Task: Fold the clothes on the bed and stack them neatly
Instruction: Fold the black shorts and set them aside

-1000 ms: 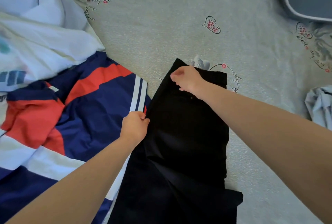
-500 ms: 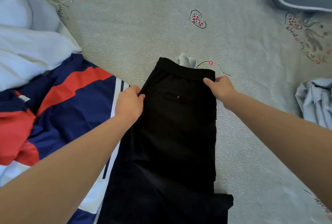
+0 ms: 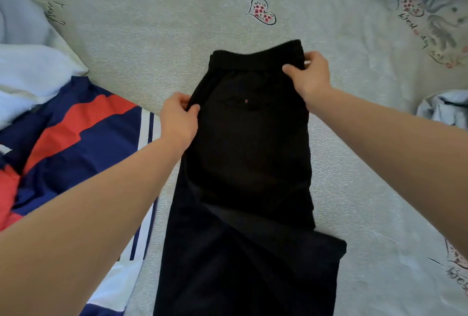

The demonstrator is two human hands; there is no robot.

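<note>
Black trousers (image 3: 253, 163) lie lengthwise mid-bed (image 3: 177, 37). Left hand (image 3: 178, 119) pinches their left edge, right hand (image 3: 310, 75) grips the waistband corner. Navy-red-white garment (image 3: 76, 133) lies left, pale blue garment (image 3: 445, 108) right.

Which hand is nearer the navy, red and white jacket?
Left. The left hand holds the black trousers' left edge, right beside the jacket. The right hand holds the waistband's far corner, across the trousers from it.

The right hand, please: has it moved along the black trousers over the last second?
Yes: the right hand moved from the left corner of the black trousers waistband to the right corner.
</note>
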